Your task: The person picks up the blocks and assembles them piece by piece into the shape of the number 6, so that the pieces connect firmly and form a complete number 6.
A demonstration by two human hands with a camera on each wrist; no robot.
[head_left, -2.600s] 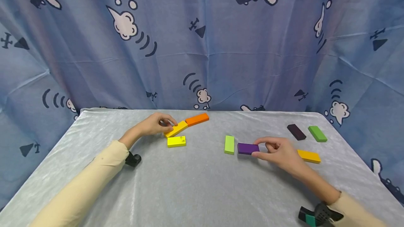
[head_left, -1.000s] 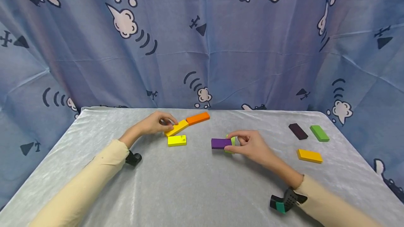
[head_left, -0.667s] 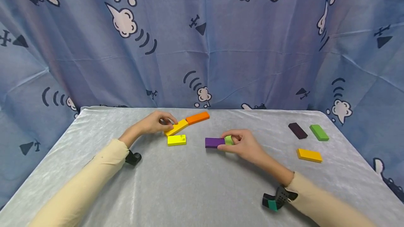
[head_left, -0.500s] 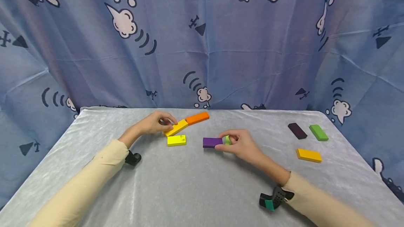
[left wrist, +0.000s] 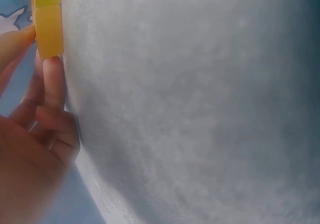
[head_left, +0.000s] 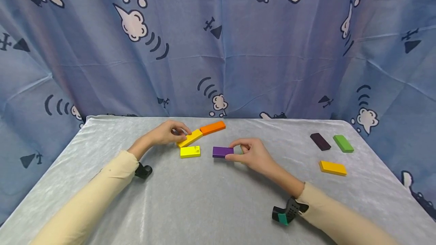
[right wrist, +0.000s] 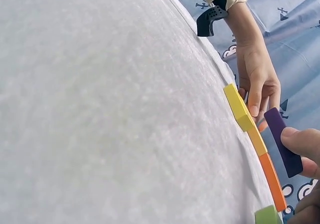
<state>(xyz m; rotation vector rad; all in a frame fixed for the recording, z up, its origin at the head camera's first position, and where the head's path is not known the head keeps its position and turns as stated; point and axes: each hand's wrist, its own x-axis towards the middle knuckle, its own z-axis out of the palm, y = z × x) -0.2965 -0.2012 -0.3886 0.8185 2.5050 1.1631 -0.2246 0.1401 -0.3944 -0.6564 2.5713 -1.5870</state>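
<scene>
My left hand (head_left: 167,133) pinches a golden-yellow wooden block (head_left: 190,138), whose far end meets an orange block (head_left: 213,127). A brighter yellow block (head_left: 190,152) lies just in front. In the left wrist view, thumb and finger touch the golden-yellow block (left wrist: 49,32). My right hand (head_left: 253,155) pinches a purple block (head_left: 222,152) by its right end. The right wrist view shows this purple block (right wrist: 283,143) held above the cloth. A lime-green block (right wrist: 267,215) is mostly hidden behind my right hand in the head view.
On the right of the grey cloth-covered table (head_left: 204,199) lie a dark brown block (head_left: 320,141), a green block (head_left: 343,143) and an amber block (head_left: 333,168). A blue patterned curtain (head_left: 190,48) hangs behind the table's back edge.
My right hand has carried the purple block leftward, past the lime-green block, towards the bright yellow block. My left hand has stayed on the golden-yellow block.
</scene>
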